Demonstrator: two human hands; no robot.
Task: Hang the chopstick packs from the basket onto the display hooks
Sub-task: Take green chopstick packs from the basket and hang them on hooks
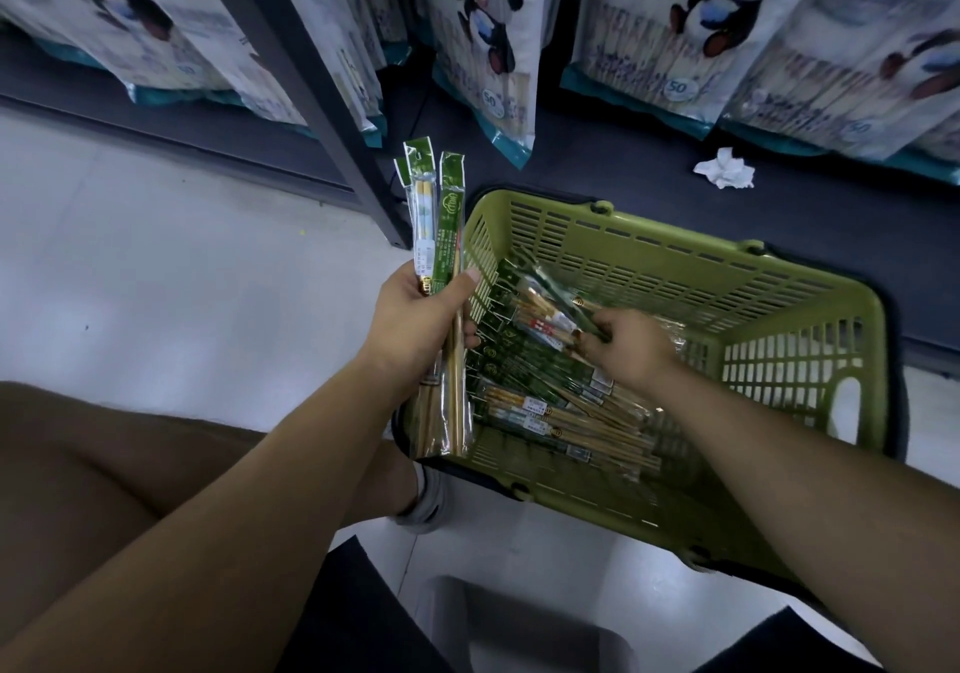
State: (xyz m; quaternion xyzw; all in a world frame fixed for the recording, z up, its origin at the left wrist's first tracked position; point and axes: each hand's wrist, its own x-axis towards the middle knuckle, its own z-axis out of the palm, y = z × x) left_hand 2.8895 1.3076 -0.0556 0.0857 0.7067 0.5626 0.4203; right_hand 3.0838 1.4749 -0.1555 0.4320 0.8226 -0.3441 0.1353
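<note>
Gripping a small bundle of chopstick packs (442, 215), the left hand (415, 319) is curled round their middle, with the thumb laid across the front. The green header cards are pointed up and away, just beside the left wall of the basket (675, 267). The right hand (626, 347) is lowered inside the basket, and one pack (545, 285) is pinched at its near end between curled fingers and raised at a tilt above the others.

The green slatted basket is set on the pale floor (156, 256), its far side against a dark low shelf base (649, 168). A loose pile of packs (550, 407) is spread over its bottom, mostly lying crosswise and overlapping.

On the shelf base beyond the basket a crumpled white tissue (723, 169) is seen. Large panda-printed bags (488, 27) are hung in rows above it, and a dark shelf post (322, 100) is planted left of the basket. A grey shoe (431, 501) is visible by the basket's near corner.
</note>
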